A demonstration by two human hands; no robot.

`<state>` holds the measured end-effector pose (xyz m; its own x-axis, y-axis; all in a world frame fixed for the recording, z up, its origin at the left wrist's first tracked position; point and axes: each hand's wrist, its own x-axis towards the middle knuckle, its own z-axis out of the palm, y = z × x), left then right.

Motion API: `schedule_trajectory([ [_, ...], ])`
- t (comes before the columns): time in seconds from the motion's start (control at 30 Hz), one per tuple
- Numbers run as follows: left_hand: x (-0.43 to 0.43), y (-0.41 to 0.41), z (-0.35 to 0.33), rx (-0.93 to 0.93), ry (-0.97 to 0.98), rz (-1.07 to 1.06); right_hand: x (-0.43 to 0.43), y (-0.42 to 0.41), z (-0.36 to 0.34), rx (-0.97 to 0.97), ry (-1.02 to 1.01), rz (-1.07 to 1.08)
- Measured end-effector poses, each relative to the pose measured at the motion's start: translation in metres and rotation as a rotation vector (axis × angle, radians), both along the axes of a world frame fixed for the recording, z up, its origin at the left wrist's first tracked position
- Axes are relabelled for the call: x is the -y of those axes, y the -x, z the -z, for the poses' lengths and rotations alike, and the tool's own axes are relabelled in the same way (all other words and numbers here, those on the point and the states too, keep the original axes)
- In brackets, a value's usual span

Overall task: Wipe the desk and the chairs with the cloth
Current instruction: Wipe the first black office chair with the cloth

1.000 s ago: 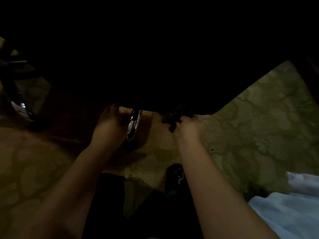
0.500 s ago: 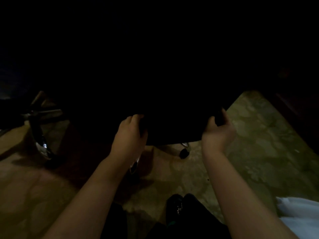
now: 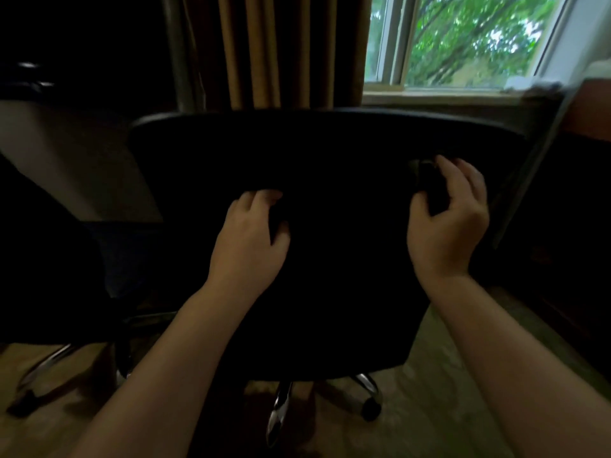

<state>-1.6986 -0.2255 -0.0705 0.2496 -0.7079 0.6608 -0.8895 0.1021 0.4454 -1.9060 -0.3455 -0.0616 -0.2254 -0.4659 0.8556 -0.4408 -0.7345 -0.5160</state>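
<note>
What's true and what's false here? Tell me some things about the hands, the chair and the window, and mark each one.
1. The left hand rests on the black padded office chair. True.
2. The right hand holds a bright white towel. False: it holds something dark, likely the cloth.
3. Green leafy trees show through the glass window. True.
4. The long curtain is blue. False: the pleated fabric curtain is golden-brown.
5. The chair's legs are wooden. False: the legs are shiny metal.

We list: tan curtain (image 3: 281, 51) beyond the left hand (image 3: 251, 246); daylit window (image 3: 463, 38), green foliage outside, beyond the right hand (image 3: 446, 226); patterned carpet (image 3: 429, 411) below.
</note>
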Motion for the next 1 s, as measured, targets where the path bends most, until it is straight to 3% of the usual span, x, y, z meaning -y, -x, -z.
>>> schedule_trajectory([
  [0.17,-0.02,-0.006,-0.056,0.136,0.151,-0.044,-0.022,-0.018,-0.037,-0.084,0.085,-0.081],
  [0.27,-0.026,-0.005,-0.081,0.239,0.229,-0.112,-0.041,-0.05,-0.058,-0.355,0.129,-0.252],
  [0.33,-0.024,-0.009,-0.095,0.294,0.174,-0.145,-0.05,-0.066,-0.067,-0.578,0.17,-0.299],
  [0.4,-0.019,-0.019,-0.103,0.309,0.007,-0.129,-0.049,-0.067,-0.075,-0.679,0.179,-0.272],
  [0.5,-0.013,-0.03,-0.103,0.308,-0.151,-0.09,-0.032,-0.04,-0.077,-0.663,0.135,-0.196],
  [0.67,-0.01,-0.031,-0.097,0.284,-0.132,-0.126,0.004,0.027,-0.073,-0.433,-0.058,0.047],
  [0.77,-0.013,-0.034,-0.101,0.288,-0.05,-0.106,0.008,0.041,-0.075,-0.316,-0.207,0.049],
  [1.0,-0.027,-0.034,-0.103,0.086,0.05,-0.021,-0.002,0.021,-0.103,-0.426,-0.179,0.045],
])
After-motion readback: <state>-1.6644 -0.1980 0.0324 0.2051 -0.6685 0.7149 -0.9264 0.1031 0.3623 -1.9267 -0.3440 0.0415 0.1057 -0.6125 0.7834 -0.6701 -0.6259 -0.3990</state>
